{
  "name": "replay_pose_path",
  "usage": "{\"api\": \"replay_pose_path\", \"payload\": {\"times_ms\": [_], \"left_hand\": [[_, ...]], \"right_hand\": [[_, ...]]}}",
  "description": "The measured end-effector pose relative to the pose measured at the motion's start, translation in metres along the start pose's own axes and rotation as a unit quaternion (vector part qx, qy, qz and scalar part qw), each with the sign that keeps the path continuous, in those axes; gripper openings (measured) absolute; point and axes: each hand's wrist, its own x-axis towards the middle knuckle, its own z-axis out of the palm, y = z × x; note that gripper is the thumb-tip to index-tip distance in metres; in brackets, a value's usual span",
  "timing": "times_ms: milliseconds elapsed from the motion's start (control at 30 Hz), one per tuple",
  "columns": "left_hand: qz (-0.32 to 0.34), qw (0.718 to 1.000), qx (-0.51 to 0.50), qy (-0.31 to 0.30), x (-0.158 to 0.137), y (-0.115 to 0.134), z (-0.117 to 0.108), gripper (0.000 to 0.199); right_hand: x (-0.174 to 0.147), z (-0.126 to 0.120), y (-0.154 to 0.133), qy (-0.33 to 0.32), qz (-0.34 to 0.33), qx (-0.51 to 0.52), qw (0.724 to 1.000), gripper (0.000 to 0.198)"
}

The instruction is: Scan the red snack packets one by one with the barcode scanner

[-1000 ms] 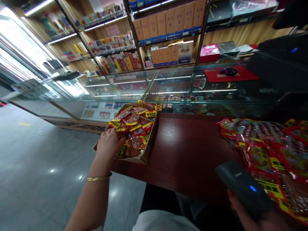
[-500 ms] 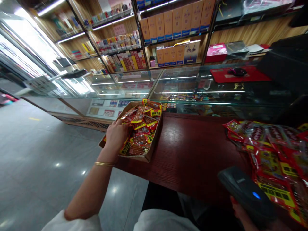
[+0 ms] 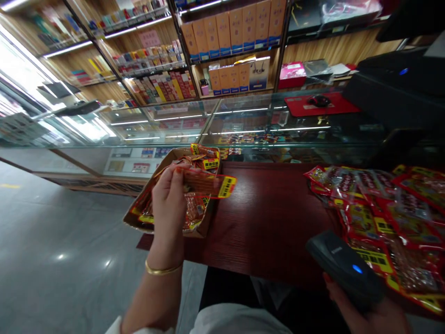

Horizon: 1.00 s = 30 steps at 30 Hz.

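My left hand (image 3: 170, 199) pinches one end of a snack packet (image 3: 205, 183), a clear pouch with red edges, a yellow label and brown sticks inside. It is held above an open cardboard box (image 3: 200, 230), where many similar packets (image 3: 194, 211) lie in a jumble. The box sits at the left end of a dark red wooden counter (image 3: 257, 208). At the lower right, my right hand (image 3: 368, 311) is wrapped around a black barcode scanner (image 3: 344, 264) with a blue light on top. The scanner's head points up and left, over the counter.
A pile of snack packets (image 3: 382, 218) covers the counter's right side. Behind the counter runs a glass display case (image 3: 243, 116) bearing a red mouse pad (image 3: 299, 107) and a mouse (image 3: 319, 100). Shelves with boxed goods (image 3: 229, 32) line the wall.
My left hand has come up out of the box with a snack packet and moved slightly right. My right hand still holds the scanner. The whole view has shifted a little.
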Motion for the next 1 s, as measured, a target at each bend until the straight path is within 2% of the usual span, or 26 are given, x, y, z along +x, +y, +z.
{"api": "replay_pose_path", "payload": {"times_ms": [100, 200, 233, 300, 367, 533, 633, 700, 767, 833, 900, 1000], "left_hand": [[-0.040, 0.990, -0.089, -0.103, -0.007, -0.003, 0.068, 0.031], [-0.113, 0.962, -0.132, -0.210, -0.021, -0.017, 0.136, 0.019], [-0.147, 0.949, -0.141, -0.242, -0.026, -0.022, 0.153, 0.017], [-0.212, 0.912, -0.164, -0.309, -0.036, -0.034, 0.175, 0.031], [-0.227, 0.882, -0.181, -0.372, -0.041, -0.045, 0.179, 0.046], [-0.092, 0.862, -0.080, -0.492, -0.031, -0.060, 0.158, 0.042], [-0.021, 0.875, -0.013, -0.484, -0.022, -0.060, 0.153, 0.042], [0.071, 0.881, 0.027, -0.468, -0.023, -0.058, 0.152, 0.040], [0.173, 0.850, 0.067, -0.492, -0.030, -0.055, 0.152, 0.050], [0.236, 0.798, 0.109, -0.544, -0.038, -0.052, 0.152, 0.068], [0.250, 0.760, 0.151, -0.580, -0.046, -0.051, 0.152, 0.078], [0.251, 0.751, 0.184, -0.582, -0.050, -0.051, 0.152, 0.077]], "right_hand": [[-0.005, 0.003, -0.016, 0.038, 0.051, -0.009, 0.998, 0.040], [-0.009, 0.002, -0.025, 0.059, 0.063, -0.003, 0.996, 0.043], [-0.010, 0.000, -0.026, 0.060, 0.064, 0.002, 0.996, 0.043], [-0.012, -0.002, -0.025, 0.058, 0.076, 0.015, 0.995, 0.044], [-0.014, -0.002, -0.022, 0.052, 0.093, 0.032, 0.994, 0.044], [-0.010, 0.003, -0.028, 0.067, 0.109, 0.046, 0.991, 0.046], [-0.002, 0.004, -0.042, 0.060, 0.100, 0.064, 0.991, 0.043], [0.001, 0.004, -0.051, 0.069, 0.103, 0.065, 0.990, 0.042], [0.001, 0.006, -0.057, 0.082, 0.110, 0.062, 0.989, 0.043], [0.000, 0.008, -0.058, 0.083, 0.114, 0.060, 0.988, 0.044], [-0.002, 0.010, -0.057, 0.079, 0.117, 0.058, 0.988, 0.044], [-0.003, 0.011, -0.055, 0.071, 0.116, 0.055, 0.989, 0.043]]}}
